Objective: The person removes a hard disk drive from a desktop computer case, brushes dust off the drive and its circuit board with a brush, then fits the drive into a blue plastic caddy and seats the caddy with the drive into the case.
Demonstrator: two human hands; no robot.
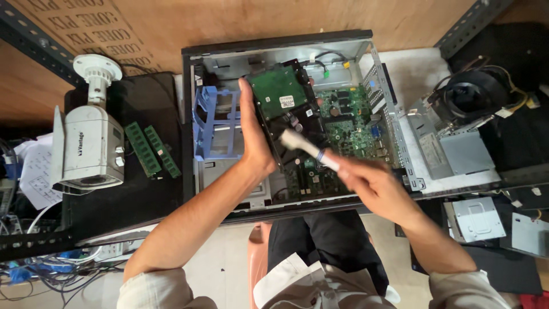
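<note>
My left hand (255, 140) grips a black hard drive (284, 100) by its left edge, holding it tilted with its green circuit board facing up, above an open desktop computer case (366, 46). In my right hand (374, 183) is a small brush (306, 146) with a white handle and a blue band; its pale bristle end is blurred and lies against the drive's lower right part. Under the drive I can see the green motherboard (349, 123). A blue plastic drive bracket (214, 123) sits in the left side of the case.
A white security camera (91, 143) and two green memory sticks (151, 150) lie on a black mat at left. A cooling fan (472, 94), a grey power supply (452, 151) and metal plates (477, 217) lie at right. Tangled cables (34, 269) sit bottom left.
</note>
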